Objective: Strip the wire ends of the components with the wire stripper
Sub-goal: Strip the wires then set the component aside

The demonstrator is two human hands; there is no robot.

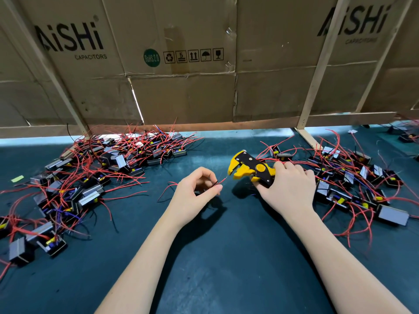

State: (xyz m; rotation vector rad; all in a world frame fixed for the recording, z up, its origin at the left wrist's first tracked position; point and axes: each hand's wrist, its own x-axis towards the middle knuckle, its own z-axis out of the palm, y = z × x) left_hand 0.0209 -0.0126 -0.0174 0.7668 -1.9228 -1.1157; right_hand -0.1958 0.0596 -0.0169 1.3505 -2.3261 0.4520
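**Wire end offered up to the open stripper**

Left hand (196, 189) pinching a red wire (221, 181) between thumb and fingertips, close to its tip, so only a short bare-looking end pokes out toward the tool: held short, probably to keep the limp lead stiff enough to aim. Component body hidden under that hand; only a shadow on the bench (226, 257) below. Right hand (286, 184) wrapped round the handles of the yellow-and-black wire stripper (248, 167), mouth gaping and pointed left at the wire tip, just beside it but not yet around it. Both hands raised over the bare middle strip, between two heaps: left pile of components (95, 175) and right pile of components (353, 180), seemingly one for stock and one for finished pieces, though which is which cannot be told. Cardboard screen (181, 64) standing along the back edge.
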